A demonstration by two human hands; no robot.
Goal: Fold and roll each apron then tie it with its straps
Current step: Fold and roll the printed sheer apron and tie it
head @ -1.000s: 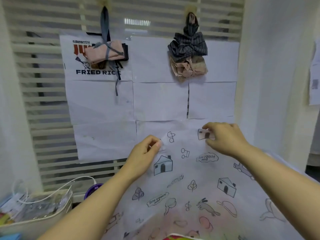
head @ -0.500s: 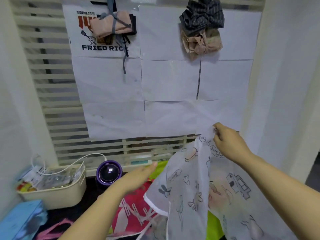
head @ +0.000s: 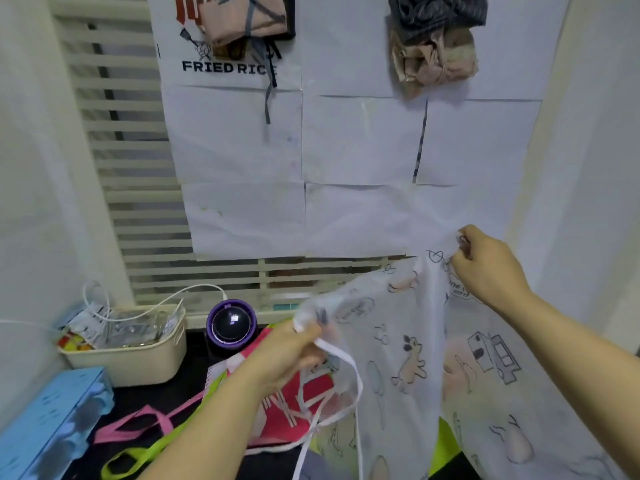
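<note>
A person holds a white cartoon-print apron up above a dark worktop.

The right hand pinches the apron's upper edge, raised high; the left hand, lower, is closed around bunched fabric and a white strap that loops down. A pink apron lies on the worktop beneath, near a cream basket at the back-left.

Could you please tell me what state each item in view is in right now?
White printed apron: unfolded, held up in the air.
Left hand: shut on a bunched edge and white strap.
Right hand: pinching the apron's top.
Pink apron bundle: rolled, tied, hanging.
Striped bundle: tied, hanging.
Cream basket: filled with packets.
</note>
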